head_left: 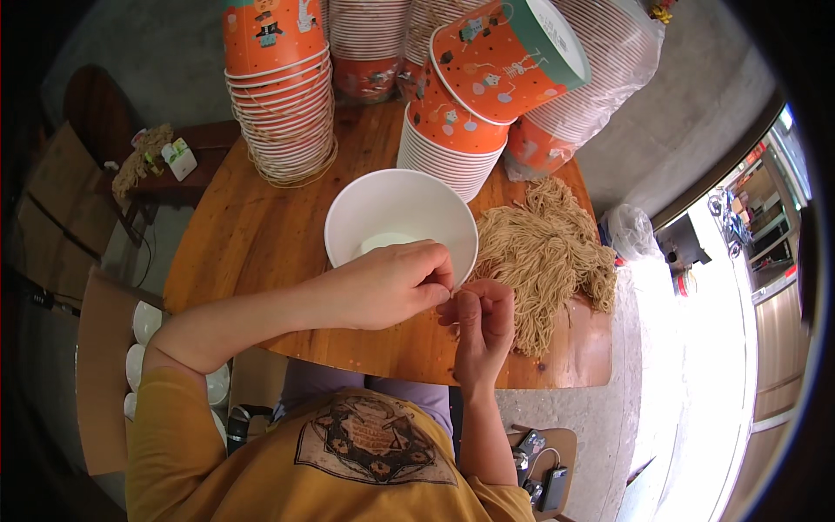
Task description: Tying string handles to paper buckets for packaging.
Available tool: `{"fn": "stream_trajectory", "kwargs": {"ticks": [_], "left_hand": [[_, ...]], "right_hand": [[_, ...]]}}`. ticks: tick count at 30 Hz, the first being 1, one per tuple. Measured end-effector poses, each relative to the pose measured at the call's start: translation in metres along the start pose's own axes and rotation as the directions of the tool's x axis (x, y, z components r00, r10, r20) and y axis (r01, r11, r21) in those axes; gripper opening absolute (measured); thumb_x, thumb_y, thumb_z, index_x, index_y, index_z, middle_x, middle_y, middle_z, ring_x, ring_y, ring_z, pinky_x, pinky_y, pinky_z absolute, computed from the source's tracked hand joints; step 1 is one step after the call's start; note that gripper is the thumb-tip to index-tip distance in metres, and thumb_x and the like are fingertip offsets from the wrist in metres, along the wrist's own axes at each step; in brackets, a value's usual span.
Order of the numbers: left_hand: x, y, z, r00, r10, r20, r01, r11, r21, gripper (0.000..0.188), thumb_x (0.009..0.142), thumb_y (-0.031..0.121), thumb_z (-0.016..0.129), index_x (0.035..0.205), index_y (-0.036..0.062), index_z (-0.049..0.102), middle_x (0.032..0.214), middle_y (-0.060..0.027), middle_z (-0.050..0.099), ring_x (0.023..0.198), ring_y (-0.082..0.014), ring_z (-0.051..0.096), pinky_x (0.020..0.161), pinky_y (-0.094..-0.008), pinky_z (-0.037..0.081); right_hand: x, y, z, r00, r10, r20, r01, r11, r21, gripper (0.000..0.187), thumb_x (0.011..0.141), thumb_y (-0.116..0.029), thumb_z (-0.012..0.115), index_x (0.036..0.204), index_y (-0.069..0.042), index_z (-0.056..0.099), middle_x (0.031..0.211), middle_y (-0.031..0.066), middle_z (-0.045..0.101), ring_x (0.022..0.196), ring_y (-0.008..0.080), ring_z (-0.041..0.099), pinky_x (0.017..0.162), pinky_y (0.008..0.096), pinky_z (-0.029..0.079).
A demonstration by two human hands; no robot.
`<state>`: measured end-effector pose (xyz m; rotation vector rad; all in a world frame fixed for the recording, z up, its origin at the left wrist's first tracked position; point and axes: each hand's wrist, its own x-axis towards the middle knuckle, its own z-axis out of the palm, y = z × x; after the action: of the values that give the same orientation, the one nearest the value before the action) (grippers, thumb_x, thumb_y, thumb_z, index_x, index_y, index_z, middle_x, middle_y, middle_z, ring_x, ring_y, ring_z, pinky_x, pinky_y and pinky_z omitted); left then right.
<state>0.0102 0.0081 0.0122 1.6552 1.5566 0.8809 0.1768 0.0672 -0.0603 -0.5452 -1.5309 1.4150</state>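
Note:
A white paper bucket [383, 202] stands with its open mouth toward me at the middle of the wooden table. My left hand [402, 280] reaches across its near side, fingers pinched together at the right rim. Just beside it, my right hand [483, 324] is closed too, thumb against the fingers, and the fingertips of both hands nearly meet. Whatever lies between them is too small to make out. To the right of the bucket is a loose heap of tan string [546, 261], close to my right hand.
Behind the bucket rise nested orange paper buckets [457, 126], the top one tilted. Another stack [280, 109], at the left, has string loops hanging round it. Plastic-wrapped stacks [600, 74] stand farther back. A cardboard box [96, 383] with white containers sits low at left; a stool [564, 452] holds electronics at lower right.

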Motion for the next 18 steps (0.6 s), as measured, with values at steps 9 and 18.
{"fn": "stream_trajectory", "kwargs": {"ticks": [9,18], "left_hand": [[0.001,-0.008,0.001,0.995,0.048,-0.084,-0.048,0.999,0.012,0.012,0.093,0.011,0.06,0.097,0.0017,0.053,0.094,-0.0087,0.06,0.085,-0.0185,0.06,0.076,-0.0318,0.049],[0.001,-0.005,0.0,0.997,0.034,-0.064,-0.033,0.999,0.028,0.013,0.092,0.011,0.059,0.097,0.0018,0.052,0.097,-0.011,0.061,0.087,-0.0232,0.062,0.076,-0.0345,0.05]], "right_hand": [[-0.002,0.004,-0.006,1.0,-0.022,-0.008,0.022,1.0,0.005,0.004,0.096,-0.002,0.054,0.1,-0.001,0.053,0.091,0.0069,0.063,0.073,0.0114,0.064,0.066,0.0239,0.053],[0.002,-0.009,-0.004,0.981,-0.187,0.058,0.195,0.898,-0.395,0.025,0.085,-0.001,0.069,0.107,-0.003,0.058,0.083,0.0034,0.06,0.066,0.0099,0.058,0.058,0.0223,0.048]]}}
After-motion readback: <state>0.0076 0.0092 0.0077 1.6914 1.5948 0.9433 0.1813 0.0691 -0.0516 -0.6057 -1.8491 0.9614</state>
